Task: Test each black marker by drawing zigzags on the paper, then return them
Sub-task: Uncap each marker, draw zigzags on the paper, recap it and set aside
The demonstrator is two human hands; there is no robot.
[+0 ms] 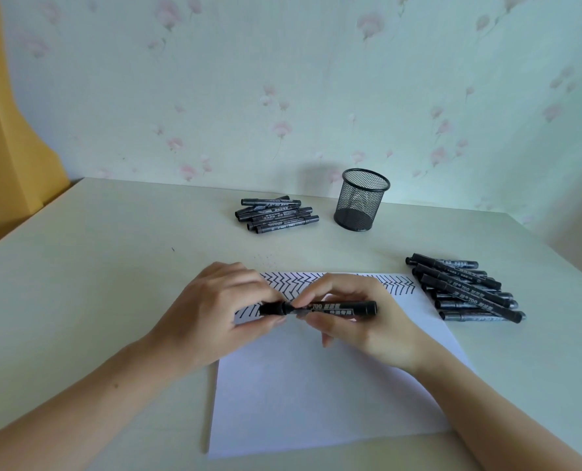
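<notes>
Here, left hand and right hand both pinch a level, black white-lettered marker.

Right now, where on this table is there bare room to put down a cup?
The widest bare patch is the table's left side, between the far marker pile and the left hand. A smaller gap lies between the mesh cup and the right marker pile. The paper and both hands with the marker crowd the middle.

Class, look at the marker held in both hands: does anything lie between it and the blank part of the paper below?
Nothing visible does. The marker sits in the grip of the left hand and right hand, just above the paper, whose lower part lies bare.
</notes>
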